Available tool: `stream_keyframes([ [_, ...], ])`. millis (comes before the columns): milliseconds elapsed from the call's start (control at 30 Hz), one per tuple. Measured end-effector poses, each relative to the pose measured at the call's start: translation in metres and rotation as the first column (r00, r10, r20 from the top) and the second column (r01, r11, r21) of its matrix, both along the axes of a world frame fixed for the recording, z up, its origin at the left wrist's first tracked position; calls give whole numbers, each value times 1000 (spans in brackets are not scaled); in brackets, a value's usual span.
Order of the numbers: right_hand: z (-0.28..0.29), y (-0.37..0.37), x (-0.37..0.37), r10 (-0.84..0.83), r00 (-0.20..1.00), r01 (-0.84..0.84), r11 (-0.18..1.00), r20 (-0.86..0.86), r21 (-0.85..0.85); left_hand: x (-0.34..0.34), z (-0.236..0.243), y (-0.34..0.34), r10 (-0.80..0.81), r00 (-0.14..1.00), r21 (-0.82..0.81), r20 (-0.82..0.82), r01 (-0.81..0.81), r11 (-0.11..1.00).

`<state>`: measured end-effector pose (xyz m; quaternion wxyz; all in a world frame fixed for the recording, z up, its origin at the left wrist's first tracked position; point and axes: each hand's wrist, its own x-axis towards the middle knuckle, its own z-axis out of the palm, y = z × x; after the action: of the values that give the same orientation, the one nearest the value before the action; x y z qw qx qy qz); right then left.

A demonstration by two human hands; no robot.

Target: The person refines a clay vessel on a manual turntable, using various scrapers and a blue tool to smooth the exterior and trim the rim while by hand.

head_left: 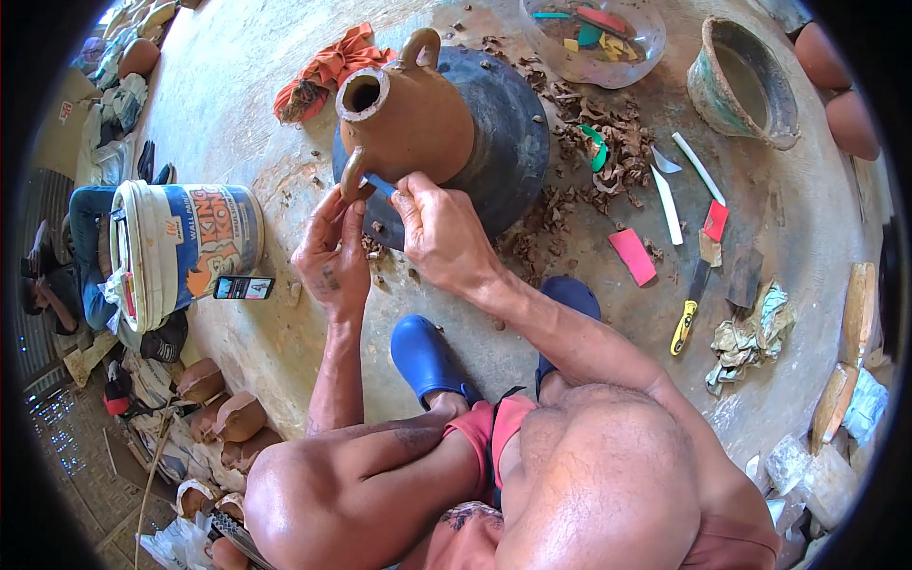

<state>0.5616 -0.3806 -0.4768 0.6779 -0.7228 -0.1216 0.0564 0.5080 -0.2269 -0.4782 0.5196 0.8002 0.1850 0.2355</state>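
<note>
A brown clay jug (432, 128) leans toward the left on a dark round turntable (518, 142), its open mouth at the upper left. One looped handle (418, 46) stands on its far side. A second handle (351, 173) juts out on the near side. My left hand (332, 261) is closed, thumb and fingers pinching the lower end of that near handle. From the right, my right hand (446, 228) grips a small blue tool (381, 184), whose tip meets the clay close to the handle. Most of the tool is hidden in my fingers.
Clay scraps (584, 157) litter the floor right of the turntable. Beyond are a clear basin (654, 65) and a deep pot (711, 100). A yellow-handled knife (683, 326) and white strips lie at right. Left stand a paint bucket (223, 228) and a phone (244, 288). An orange cloth (332, 68) lies behind.
</note>
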Motion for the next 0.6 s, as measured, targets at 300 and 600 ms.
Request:
stream_keyframes([
  [300,2,-16,25,201,929,-166,977,311,-135,3,-10,7,14,998,-52,66,-11,999],
  [600,36,-28,35,458,803,-152,776,380,-613,3,-7,11,-1,999,-54,39,3,999],
])
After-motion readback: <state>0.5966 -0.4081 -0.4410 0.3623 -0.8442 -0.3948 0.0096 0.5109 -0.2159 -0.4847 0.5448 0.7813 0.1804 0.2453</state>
